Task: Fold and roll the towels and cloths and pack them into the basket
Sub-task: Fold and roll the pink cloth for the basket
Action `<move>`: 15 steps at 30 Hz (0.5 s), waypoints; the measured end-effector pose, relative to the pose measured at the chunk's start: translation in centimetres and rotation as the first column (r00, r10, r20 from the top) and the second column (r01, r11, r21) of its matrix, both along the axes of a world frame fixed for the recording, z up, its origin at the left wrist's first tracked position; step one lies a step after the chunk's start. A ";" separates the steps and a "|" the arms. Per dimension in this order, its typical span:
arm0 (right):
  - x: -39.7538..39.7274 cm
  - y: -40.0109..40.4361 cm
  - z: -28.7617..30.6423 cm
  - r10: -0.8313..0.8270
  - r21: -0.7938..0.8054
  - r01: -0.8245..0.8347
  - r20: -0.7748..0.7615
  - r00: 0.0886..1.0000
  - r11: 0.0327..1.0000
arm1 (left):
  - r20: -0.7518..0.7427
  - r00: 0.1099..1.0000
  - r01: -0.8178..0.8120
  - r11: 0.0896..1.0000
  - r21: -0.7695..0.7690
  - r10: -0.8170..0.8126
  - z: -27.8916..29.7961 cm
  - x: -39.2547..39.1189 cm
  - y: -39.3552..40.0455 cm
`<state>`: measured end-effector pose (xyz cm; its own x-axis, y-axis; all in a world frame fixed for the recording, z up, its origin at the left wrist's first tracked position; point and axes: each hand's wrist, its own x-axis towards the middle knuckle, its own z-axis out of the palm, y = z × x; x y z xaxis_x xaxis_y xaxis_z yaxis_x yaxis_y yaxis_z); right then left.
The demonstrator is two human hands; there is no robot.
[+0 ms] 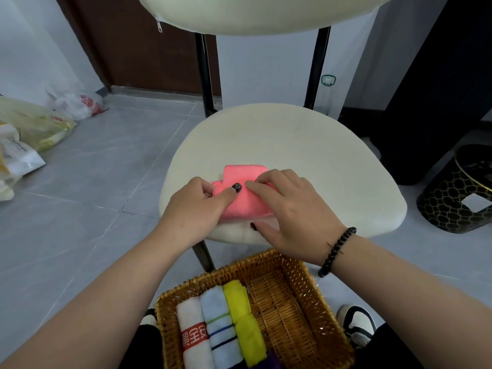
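Note:
A pink cloth (241,173) lies partly rolled on the cream chair seat (306,145). My left hand (195,206) grips the roll's left end, thumb on top. My right hand (290,209) curls over its right end, fingers bent on the cloth. A flat strip of the cloth sticks out beyond the roll, away from me. Below the seat stands a wicker basket (300,296) holding a white rolled towel (193,334) with a red band, a light blue striped towel (219,323) and yellow-green rolled cloths (243,320); its right half is bare.
The chair's backrest (255,12) and black legs rise behind the seat. Plastic bags (37,123) lie on the grey tiled floor at left. A black patterned bin (458,187) stands at right. My shoe (356,323) is beside the basket.

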<state>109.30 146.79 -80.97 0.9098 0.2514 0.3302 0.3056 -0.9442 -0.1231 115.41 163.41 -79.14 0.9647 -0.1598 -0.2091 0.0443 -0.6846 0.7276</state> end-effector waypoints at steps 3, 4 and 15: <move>0.2 -0.4 -0.3 -0.039 0.039 0.039 -0.004 0.999 0.998 | 0.005 0.997 -0.073 0.997 -0.034 0.073 0.1 -0.2 0.0; 0.3 -0.3 -0.2 -0.061 0.071 0.061 -0.004 0.998 0.996 | -0.020 0.995 -0.095 0.993 -0.070 0.094 0.2 -0.2 0.0; 0.4 2.0 0.5 -0.187 0.552 0.126 0.056 0.981 0.824 | -0.456 0.881 -0.319 0.553 -0.770 -0.127 2.5 -1.6 -0.8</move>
<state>109.65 148.76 -80.50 0.8745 -0.1394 0.4646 0.1996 -0.7696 -0.6066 113.77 162.60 -76.68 0.8276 -0.3831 -0.4103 0.5120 0.2155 0.8315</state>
